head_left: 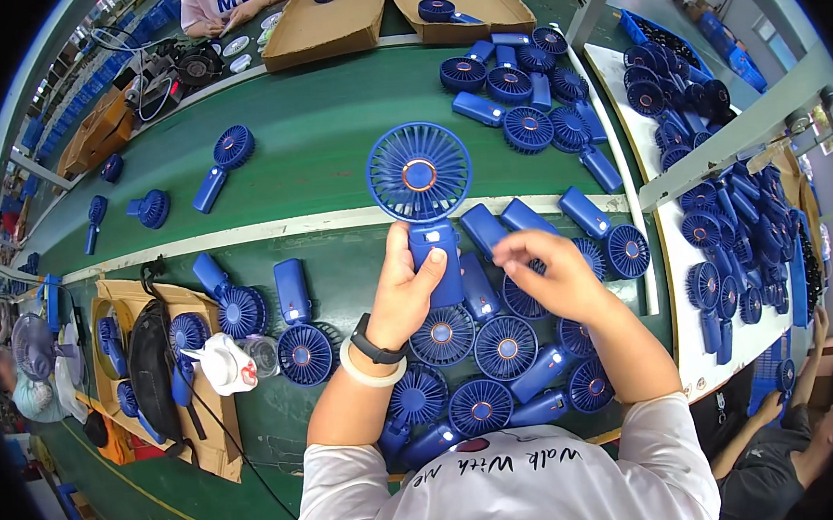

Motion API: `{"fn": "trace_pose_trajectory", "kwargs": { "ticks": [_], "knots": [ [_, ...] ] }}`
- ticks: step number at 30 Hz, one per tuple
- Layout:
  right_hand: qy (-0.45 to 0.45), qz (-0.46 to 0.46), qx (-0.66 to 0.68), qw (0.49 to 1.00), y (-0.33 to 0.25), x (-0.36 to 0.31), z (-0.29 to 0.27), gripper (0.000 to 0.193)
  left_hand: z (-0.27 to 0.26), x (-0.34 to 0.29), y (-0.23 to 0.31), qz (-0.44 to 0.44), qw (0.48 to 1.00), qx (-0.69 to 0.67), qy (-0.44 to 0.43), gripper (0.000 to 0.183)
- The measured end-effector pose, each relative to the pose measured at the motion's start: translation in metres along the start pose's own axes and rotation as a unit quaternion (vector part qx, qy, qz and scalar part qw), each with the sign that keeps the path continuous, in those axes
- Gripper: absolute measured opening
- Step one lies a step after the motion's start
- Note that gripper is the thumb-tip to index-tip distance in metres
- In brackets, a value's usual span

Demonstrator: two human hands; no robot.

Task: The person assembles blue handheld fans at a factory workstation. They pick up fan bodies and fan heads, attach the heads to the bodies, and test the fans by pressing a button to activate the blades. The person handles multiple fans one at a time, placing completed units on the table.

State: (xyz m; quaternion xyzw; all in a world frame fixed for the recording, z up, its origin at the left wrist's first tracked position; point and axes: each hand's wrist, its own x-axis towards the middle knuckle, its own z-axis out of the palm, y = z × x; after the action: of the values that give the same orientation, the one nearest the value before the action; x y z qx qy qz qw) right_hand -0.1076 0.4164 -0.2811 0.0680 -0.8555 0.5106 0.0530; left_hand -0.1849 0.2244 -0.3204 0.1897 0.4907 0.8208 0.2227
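My left hand [400, 295] is closed around the handle of a blue handheld fan [420, 175], with the thumb pressed on the front. The fan stands upright, its round grille and copper-coloured hub ring facing me. To the right of its handle, my right hand [557, 268] hovers with loosely bent fingers that hold nothing I can see. Beneath both forearms, more blue fans [506, 346] lie close together on the green bench [283, 419]. Some of these fans are partly hidden by my arms and shirt.
Beyond the white rail, a green belt [312, 142] carries scattered fans and a pile [525, 83] at right. Left stand a cardboard tray [216, 409], a black pouch [156, 355] and a white bottle [226, 363]. A fan-laden white table [671, 242] is at right; people sit nearby.
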Motion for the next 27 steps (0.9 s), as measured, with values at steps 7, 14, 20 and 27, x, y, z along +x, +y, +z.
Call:
{"fn": "trace_pose_trajectory", "kwargs": {
  "ticks": [7, 14, 20, 27],
  "knots": [
    [0.08, 0.022, 0.256, 0.963, -0.008, 0.052, 0.018, 0.027, -0.005, -0.001, 0.004, -0.007, 0.999, -0.029, -0.024, 0.045],
    [0.077, 0.06, 0.259, 0.961, 0.012, 0.079, 0.028, 0.026, -0.006, 0.0, 0.013, 0.016, 0.997, -0.071, -0.008, 0.047],
    [0.03, 0.011, 0.281, 0.959, 0.026, 0.121, 0.024, 0.048, -0.011, -0.002, 0.015, -0.025, 0.995, -0.09, -0.026, 0.042],
    [-0.09, 0.004, 0.511, 0.855, -0.021, 0.161, 0.052, 0.067, -0.022, 0.002, 0.023, 0.041, 0.993, 0.048, 0.096, 0.05]
  ]
}}
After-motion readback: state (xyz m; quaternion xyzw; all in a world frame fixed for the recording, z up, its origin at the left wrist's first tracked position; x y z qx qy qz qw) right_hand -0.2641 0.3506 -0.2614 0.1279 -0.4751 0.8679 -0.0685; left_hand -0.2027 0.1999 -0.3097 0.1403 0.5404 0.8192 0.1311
